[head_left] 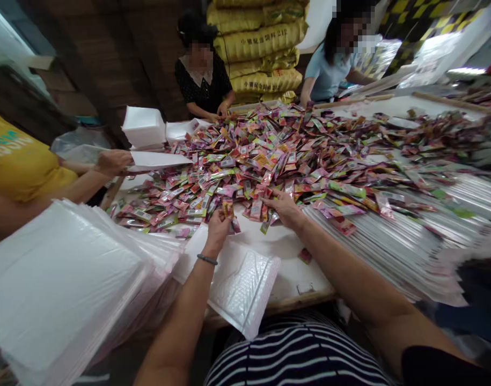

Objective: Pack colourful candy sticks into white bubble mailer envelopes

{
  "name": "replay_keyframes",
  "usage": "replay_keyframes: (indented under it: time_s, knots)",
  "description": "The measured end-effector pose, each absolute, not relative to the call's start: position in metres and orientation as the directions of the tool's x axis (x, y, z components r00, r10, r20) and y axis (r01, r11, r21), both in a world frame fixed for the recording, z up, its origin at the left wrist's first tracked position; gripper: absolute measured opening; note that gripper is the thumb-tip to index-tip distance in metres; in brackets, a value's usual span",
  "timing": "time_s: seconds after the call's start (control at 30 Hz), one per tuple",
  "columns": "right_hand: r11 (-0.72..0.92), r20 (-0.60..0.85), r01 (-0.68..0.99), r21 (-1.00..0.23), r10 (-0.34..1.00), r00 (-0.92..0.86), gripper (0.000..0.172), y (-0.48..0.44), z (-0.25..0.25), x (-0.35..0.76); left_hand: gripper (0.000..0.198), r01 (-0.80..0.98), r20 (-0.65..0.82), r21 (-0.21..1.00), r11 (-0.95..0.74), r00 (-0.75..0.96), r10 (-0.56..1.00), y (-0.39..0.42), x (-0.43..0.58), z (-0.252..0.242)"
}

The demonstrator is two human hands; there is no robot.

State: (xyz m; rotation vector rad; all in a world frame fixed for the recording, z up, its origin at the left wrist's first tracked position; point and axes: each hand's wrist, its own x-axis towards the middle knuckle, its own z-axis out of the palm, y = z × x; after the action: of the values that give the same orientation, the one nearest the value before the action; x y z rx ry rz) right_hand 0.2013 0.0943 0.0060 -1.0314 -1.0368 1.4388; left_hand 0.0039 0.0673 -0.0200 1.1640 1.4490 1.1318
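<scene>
The left hand (218, 231) pinches at least one sachet (228, 207) before the heap (245, 166) on the table (287, 279); the right hand (288, 210) touches others, its grip unclear to me; light fingertip picking should serve best; heaped sachets defy counting; one bubble mailer (245, 284) overhangs the edge.

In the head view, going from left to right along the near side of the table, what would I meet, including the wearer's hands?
Stack of white mailers, left hand, right hand, row of overlapping white mailers.
</scene>
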Motion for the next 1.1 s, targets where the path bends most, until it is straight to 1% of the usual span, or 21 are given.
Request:
replay_keyframes:
  time_s: [0.07,0.13,0.2,0.27,0.33,0.5,0.53,0.67,0.73,0.8,0.87,0.9,0.97,1.0,1.07,1.1]
  knots:
    - [-0.176,-0.120,-0.267,-0.948,0.970,-0.212,0.046,0.090,0.010,0.197,0.032,-0.061,-0.129,0.991,0.122,-0.109,0.986,0.064,0.004,-0.014]
    - [-0.211,-0.145,-0.203,-0.956,0.944,-0.297,0.041,0.086,0.015,0.190,0.039,-0.218,-0.144,0.968,0.127,-0.062,0.988,0.056,0.010,-0.009]
    - [-0.165,-0.132,-0.089,-0.982,0.945,-0.300,0.035,0.083,0.016,0.184,0.045,-0.367,-0.160,0.918,0.150,0.002,0.987,0.048,0.018,-0.006]
    - [-0.108,-0.109,0.017,-0.994,0.956,-0.274,0.031,0.081,0.015,0.180,0.049,-0.473,-0.171,0.863,0.177,0.056,0.984,0.040,0.022,-0.007]
    - [-0.106,-0.116,0.052,-0.993,0.960,-0.255,0.031,0.079,0.011,0.179,0.053,-0.544,-0.187,0.815,0.199,0.078,0.979,0.034,0.022,-0.009]
    - [-0.243,-0.221,-0.087,-0.966,0.953,-0.209,0.038,0.076,0.007,0.179,0.049,-0.583,-0.254,0.763,0.280,0.129,0.959,0.030,0.017,-0.015]
    - [-0.237,-0.220,-0.069,-0.969,0.955,-0.201,0.038,0.075,0.007,0.176,0.048,-0.593,-0.250,0.753,0.285,0.143,0.958,0.030,0.018,-0.015]
    - [-0.113,-0.147,0.155,-0.981,0.962,-0.228,0.035,0.077,0.011,0.163,0.041,-0.617,-0.234,0.738,0.275,0.149,0.961,0.031,0.027,-0.015]
    - [-0.082,-0.117,0.161,-0.984,0.967,-0.225,0.037,0.083,0.014,0.162,0.035,-0.598,-0.285,0.735,0.320,0.155,0.946,0.032,0.026,-0.015]
    - [-0.033,-0.051,0.114,-0.993,0.986,-0.157,0.040,0.090,0.015,0.168,0.030,-0.604,-0.355,0.708,0.366,0.144,0.924,0.034,0.019,-0.014]
    - [0.041,0.028,0.112,-0.993,0.993,-0.118,0.041,0.092,0.007,0.176,0.023,-0.656,-0.409,0.660,0.366,0.095,0.908,0.037,0.009,-0.012]
    - [0.067,0.047,0.142,-0.988,0.990,-0.136,0.040,0.090,0.000,0.180,0.019,-0.688,-0.423,0.635,0.351,0.070,0.903,0.039,0.003,-0.011]
    - [0.090,0.040,0.257,-0.962,0.980,-0.192,0.036,0.084,-0.020,0.186,0.012,-0.737,-0.436,0.594,0.323,0.043,0.899,0.043,-0.007,-0.008]
    - [0.096,0.035,0.325,-0.941,0.981,-0.189,0.033,0.080,-0.031,0.189,0.010,-0.753,-0.439,0.579,0.313,0.036,0.898,0.044,-0.011,-0.006]
    - [0.103,0.058,0.428,-0.898,0.991,-0.118,0.029,0.075,-0.049,0.192,0.008,-0.776,-0.441,0.562,0.287,0.012,0.897,0.046,-0.016,-0.004]
    - [0.101,0.080,0.452,-0.886,0.995,-0.065,0.026,0.074,-0.054,0.194,0.007,-0.789,-0.445,0.556,0.263,-0.015,0.895,0.046,-0.017,-0.003]
